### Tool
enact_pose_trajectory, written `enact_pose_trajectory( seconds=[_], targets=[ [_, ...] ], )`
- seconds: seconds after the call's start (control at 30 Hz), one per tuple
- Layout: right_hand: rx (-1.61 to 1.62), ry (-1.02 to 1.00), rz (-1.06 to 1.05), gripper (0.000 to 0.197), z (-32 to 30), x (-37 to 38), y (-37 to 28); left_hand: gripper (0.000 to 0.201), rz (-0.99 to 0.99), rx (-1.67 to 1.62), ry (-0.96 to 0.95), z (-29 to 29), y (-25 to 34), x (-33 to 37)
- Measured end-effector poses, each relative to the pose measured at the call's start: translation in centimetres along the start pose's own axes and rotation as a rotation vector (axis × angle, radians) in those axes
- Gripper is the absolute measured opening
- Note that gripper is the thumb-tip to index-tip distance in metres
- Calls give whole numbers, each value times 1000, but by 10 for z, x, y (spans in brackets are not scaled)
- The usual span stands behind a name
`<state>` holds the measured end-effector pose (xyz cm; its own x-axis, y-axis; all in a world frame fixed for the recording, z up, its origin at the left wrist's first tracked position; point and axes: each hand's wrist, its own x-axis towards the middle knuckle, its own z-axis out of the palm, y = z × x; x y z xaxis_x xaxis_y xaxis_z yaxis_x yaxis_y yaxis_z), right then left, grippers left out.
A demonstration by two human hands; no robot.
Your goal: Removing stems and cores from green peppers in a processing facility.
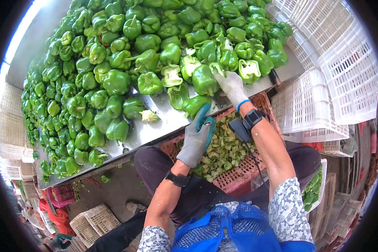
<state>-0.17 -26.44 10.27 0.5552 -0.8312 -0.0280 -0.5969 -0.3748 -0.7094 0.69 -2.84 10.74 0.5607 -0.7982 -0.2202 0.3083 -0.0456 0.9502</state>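
My left hand (196,136), in a grey glove with teal-coated fingers, is closed at the lower side of a green bell pepper (196,106) by the table's near edge. Up and to the right, my right hand (232,85) wears a whitish glove. Its bent fingers press against a large green pepper (205,80) and are partly hidden there. Around them lie cut-open peppers with pale insides, including a halved pepper (249,70) and a split pepper (171,76). A cut-off pepper core (149,116) rests on the metal table (155,133).
A big heap of green peppers (98,54) covers the table. Below its edge, between my knees, a pink crate (233,176) holds pale green scraps. White plastic crates (304,101) stand at the right. At lower left are a beige crate (95,224) and a magenta crate (59,196).
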Motion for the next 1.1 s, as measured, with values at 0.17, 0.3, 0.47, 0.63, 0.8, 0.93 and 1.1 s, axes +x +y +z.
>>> enact_pose_trajectory(
  seconds=[0.17, 0.3, 0.47, 0.63, 0.8, 0.93, 1.1],
  targets=[
    [-60, 305, -208, 46, 8, -39, -9, 70, 82, -28, 76, 4, 1, 20],
    [300, 335, -201, 55, -9, -43, -6, 77, -25, -312, 72, 25, 24, 35],
    [649, 138, 80, 52, -20, -41, 17, 67, -98, -186, 255, 30, 40, 73],
    [661, 16, 259, 47, -42, -61, 26, 63, -124, -64, 360, 50, 60, 94],
    [263, 269, 135, 50, -36, -82, 41, 65, -131, 469, 378, 57, 59, 93],
    [811, 277, 217, 41, -50, -102, 33, 73, -134, 439, 363, 58, 47, 103],
    [1111, 42, 218, 38, -63, -122, 25, 61, -44, 25, 226, 54, 35, 66]
  ],
)
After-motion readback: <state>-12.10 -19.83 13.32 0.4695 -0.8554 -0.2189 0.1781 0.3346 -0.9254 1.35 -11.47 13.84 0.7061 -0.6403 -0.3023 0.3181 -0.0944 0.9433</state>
